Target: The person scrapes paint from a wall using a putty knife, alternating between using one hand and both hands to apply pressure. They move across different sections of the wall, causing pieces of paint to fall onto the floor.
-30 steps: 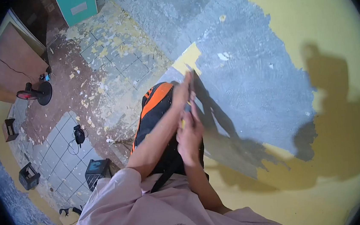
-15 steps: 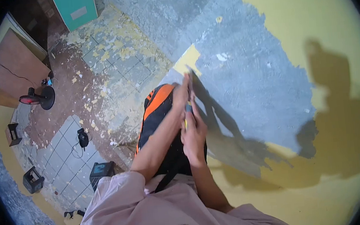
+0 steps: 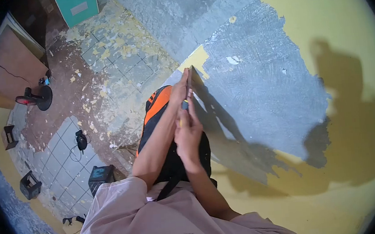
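My right hand (image 3: 188, 137) is wrapped round the yellow and dark handle of a scraper (image 3: 185, 104). Farther up the tool, my left hand (image 3: 179, 92) holds it near the blade, its fingers pressed together and pointing at the wall. The blade tip is by a yellow paint patch (image 3: 198, 56) at the wall's bottom edge; my fingers partly hide the blade. Around that patch the wall is bare grey (image 3: 255, 80), with yellow paint (image 3: 334, 10) beyond it.
Paint flakes litter the tiled floor (image 3: 122, 64) to the left. A black fan (image 3: 43, 98), dark stools (image 3: 30, 185) (image 3: 100, 176), a black corded object (image 3: 81, 140) and a teal panel (image 3: 76, 8) are there too. A black and orange bag-like item (image 3: 157, 106) lies under my forearms.
Both hands and the scraper have shifted slightly left and my right hand sits a little lower in view. The camera view has also moved slightly. The grip looks the same.
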Tool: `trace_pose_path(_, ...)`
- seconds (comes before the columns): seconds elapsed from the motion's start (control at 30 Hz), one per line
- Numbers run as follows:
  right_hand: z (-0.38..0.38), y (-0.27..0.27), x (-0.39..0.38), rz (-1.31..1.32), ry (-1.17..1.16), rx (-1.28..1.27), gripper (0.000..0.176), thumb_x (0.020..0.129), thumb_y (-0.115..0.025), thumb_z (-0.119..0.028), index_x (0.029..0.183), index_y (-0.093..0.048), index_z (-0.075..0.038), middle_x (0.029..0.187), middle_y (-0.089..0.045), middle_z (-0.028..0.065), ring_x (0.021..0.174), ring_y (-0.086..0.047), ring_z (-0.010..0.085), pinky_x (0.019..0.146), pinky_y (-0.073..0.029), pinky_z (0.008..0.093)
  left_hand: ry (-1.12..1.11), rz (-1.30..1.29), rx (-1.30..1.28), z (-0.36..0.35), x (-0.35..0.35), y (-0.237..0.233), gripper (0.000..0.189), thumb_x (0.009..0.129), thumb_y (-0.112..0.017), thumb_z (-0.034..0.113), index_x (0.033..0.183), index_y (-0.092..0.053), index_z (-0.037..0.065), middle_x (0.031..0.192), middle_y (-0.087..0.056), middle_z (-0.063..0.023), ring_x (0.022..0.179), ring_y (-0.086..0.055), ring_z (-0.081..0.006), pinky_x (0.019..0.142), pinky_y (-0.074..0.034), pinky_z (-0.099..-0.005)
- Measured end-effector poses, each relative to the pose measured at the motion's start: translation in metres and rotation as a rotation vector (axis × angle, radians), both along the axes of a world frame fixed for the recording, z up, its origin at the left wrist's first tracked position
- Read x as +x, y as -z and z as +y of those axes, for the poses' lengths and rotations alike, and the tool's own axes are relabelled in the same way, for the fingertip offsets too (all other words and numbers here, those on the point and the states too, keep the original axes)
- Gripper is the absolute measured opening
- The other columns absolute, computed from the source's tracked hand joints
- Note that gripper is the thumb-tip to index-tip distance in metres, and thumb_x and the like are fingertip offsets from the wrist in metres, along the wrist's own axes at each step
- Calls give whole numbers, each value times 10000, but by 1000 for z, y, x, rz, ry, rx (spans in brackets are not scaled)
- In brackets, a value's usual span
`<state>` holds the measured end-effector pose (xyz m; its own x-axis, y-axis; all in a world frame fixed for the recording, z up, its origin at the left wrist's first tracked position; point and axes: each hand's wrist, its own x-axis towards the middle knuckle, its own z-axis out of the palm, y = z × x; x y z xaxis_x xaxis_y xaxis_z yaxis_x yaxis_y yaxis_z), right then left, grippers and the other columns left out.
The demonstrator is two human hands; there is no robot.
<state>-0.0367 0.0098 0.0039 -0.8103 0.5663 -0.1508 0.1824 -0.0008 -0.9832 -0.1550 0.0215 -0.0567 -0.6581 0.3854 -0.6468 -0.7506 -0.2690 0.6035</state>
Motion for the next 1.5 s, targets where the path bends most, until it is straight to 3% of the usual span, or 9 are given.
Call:
trace_pose_path(0.17,3,-10,-5,69,43,-188,437,943,-432,-109,1378,-392,-122,1150,-569,-20,536,-328,-5,436,-294,155,-94,103,-48,9,0,-4,675,802,-471,690,521,-489,76,481,-468,-23,427,-461,-123,433,-369,-254)
trace_pose_path(0.2,6,9,-10,53,-78,233,437,943,-440,-110,1377,-388,-109,1267,-508,-31,565,-337,6,477,-318,173,-8,-21,123,7,-16,27,684,803,-470,690,516,-493,70,481,-475,-30,426,-465,-126,426,-366,-259)
trace_pose_path(0.3,-7,-50,1,-141,43,-288,437,946,-432,-113,1381,-390,-134,1040,-601,-7,496,-334,-10,384,-258,149,-34,48,-48,10,0,6,681,806,-486,674,525,-502,54,488,-492,-42,422,-468,-127,410,-356,-265)
trace_pose_path(0.47,3,4,6,9,4,231,428,950,-423,-139,1377,-400,-160,689,-467,-52,438,-309,-3,343,-245,165,18,60,96,6,-1,-7,644,805,-521,646,541,-494,59,485,-482,-46,420,-483,-132,403,-372,-265)
trace_pose_path(0.6,9,-45,18,-64,14,-275,421,954,-436,-163,1374,-404,-175,627,-401,-58,412,-294,-2,333,-237,162,-66,39,-28,16,17,-13,626,825,-507,630,562,-502,63,505,-488,-42,426,-475,-130,404,-361,-260)
trace_pose_path(0.83,37,-39,83,-205,90,-177,399,946,-434,-113,1345,-437,-103,721,-545,-24,402,-297,0,327,-237,166,-87,-349,510,31,92,-38,435,838,-554,561,751,-517,136,575,-494,12,455,-435,-80,403,-330,-205)
trace_pose_path(0.97,46,-30,60,-74,12,-130,411,919,-431,-74,1328,-447,-43,1152,-587,-3,539,-371,-11,452,-271,153,-135,-202,509,33,82,-26,372,844,-593,485,796,-513,125,602,-503,25,437,-425,-47,382,-356,-170)
trace_pose_path(1.13,38,10,24,92,-62,350,381,940,-426,-86,1317,-480,-105,902,-604,-54,445,-306,-25,365,-232,148,-259,-347,772,10,41,-23,321,876,-593,388,781,-499,96,597,-490,29,430,-397,-25,364,-304,-132)
trace_pose_path(1.5,15,-64,50,-92,112,-46,386,944,-451,-124,1329,-463,-105,796,-553,-45,498,-329,-3,391,-251,154,-55,-239,540,23,67,-49,357,839,-622,449,813,-543,102,654,-522,7,471,-440,-48,393,-331,-159)
